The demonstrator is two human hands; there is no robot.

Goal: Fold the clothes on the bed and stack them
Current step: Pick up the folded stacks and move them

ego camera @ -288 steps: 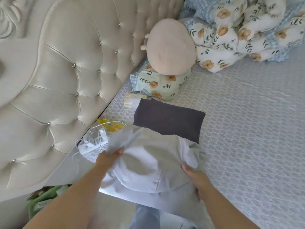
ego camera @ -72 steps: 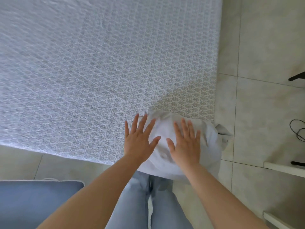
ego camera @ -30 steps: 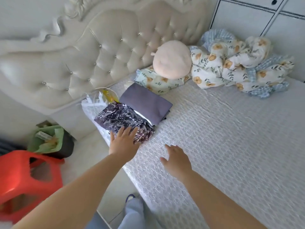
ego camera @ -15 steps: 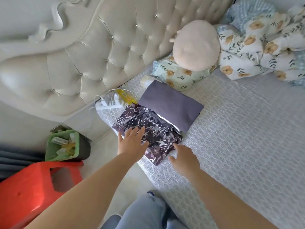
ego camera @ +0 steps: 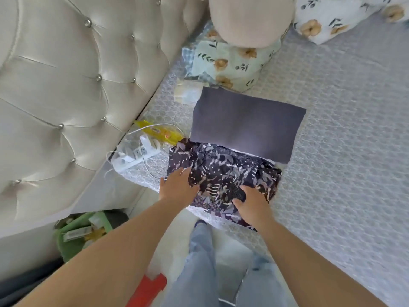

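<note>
A grey patterned bed (ego camera: 343, 140) meets a tufted headboard (ego camera: 73, 89). The printed garment (ego camera: 223, 173) lies at its near edge against a folded grey cloth (ego camera: 245, 122). Left hand (ego camera: 178, 189) and right hand (ego camera: 252, 202) grip it, fingertips hidden under fabric.

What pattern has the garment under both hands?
Dark navy with pale leaf-like shapes and small dots, on the patterned garment; the head view shows it.

Bright, soft daylight washes the bed (ego camera: 345, 151); the tufted headboard (ego camera: 66, 96) gleams, shadows stay faint, edges bow with wide-angle distortion and slight blur.
</note>
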